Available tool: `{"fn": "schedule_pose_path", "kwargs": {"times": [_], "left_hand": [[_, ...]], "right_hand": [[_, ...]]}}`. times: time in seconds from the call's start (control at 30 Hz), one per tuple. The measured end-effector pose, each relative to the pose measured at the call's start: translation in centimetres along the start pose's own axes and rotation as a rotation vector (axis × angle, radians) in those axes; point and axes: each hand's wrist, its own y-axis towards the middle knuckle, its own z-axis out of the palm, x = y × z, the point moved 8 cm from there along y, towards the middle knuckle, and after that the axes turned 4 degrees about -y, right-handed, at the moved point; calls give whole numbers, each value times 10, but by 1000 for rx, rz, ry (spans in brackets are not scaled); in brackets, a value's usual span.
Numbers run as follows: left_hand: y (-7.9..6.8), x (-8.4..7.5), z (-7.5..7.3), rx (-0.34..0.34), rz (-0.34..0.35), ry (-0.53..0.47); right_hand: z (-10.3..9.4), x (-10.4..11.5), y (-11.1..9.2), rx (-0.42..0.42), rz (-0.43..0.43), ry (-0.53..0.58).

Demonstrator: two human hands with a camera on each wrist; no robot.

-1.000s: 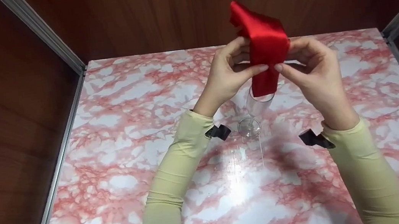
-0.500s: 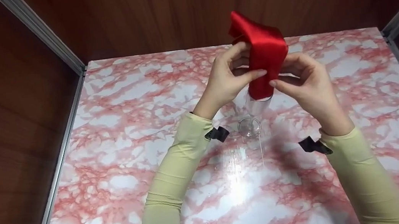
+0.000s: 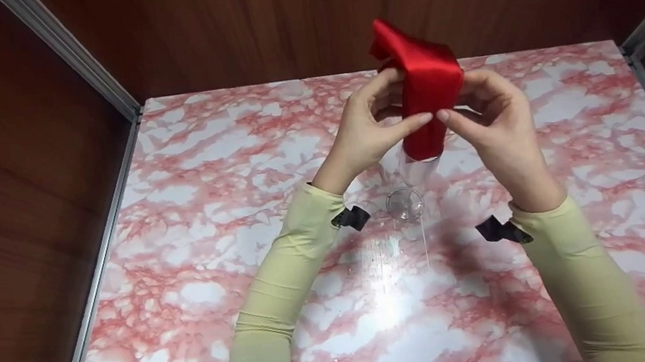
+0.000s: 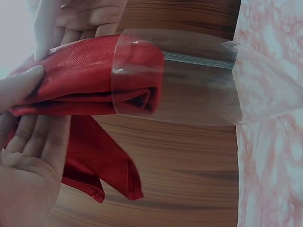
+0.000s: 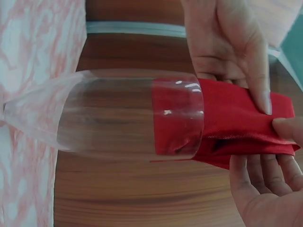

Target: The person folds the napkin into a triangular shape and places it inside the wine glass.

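A folded red satin napkin (image 3: pixel 430 76) stands over a clear stemmed glass (image 3: pixel 421 173). Both wrist views show its lower end inside the glass's rim, with the glass bowl (image 5: pixel 109 116) below it see-through. My left hand (image 3: pixel 368 122) pinches the napkin from the left, thumb in front and fingers behind. From the right, my right hand (image 3: pixel 498 120) pinches it the same way, the two thumb tips close together. The napkin's top folds over, and a loose pointed flap (image 4: pixel 106 161) hangs on the far side.
The glass's round foot (image 3: pixel 405 204) rests on a red-and-white marbled tabletop (image 3: pixel 200 290). Dark wood-grain panels (image 3: pixel 252 28) wall the back and sides, with metal strips (image 3: pixel 76 57) at the corners. A black wrist mount (image 3: pixel 352 219) sits on each sleeve.
The napkin has come down, its lower end now inside the glass's rim. My right hand shifted down its side, then back up, still by the napkin; my left hand lowered slightly.
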Motion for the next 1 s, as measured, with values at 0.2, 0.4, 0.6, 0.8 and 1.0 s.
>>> {"fn": "schedule_pose_path", "kwargs": {"times": [0.2, 0.4, 0.6, 0.8, 1.0], "left_hand": [[5, -5, 0, -35, -9, -46], [7, -9, -4, -86, 16, -170], [5, -25, -3, -117, -24, -238], [4, -31, -4, -118, 26, -251], [7, -19, -6, -89, 98, -250]], "right_hand": [[-1, -2, 1, 13, -18, -26], [-1, -3, 1, 46, -11, -30], [1, -1, 0, 74, 0, -58], [2, 1, 0, 80, 4, -43], [0, 4, 0, 34, -11, -14]]}}
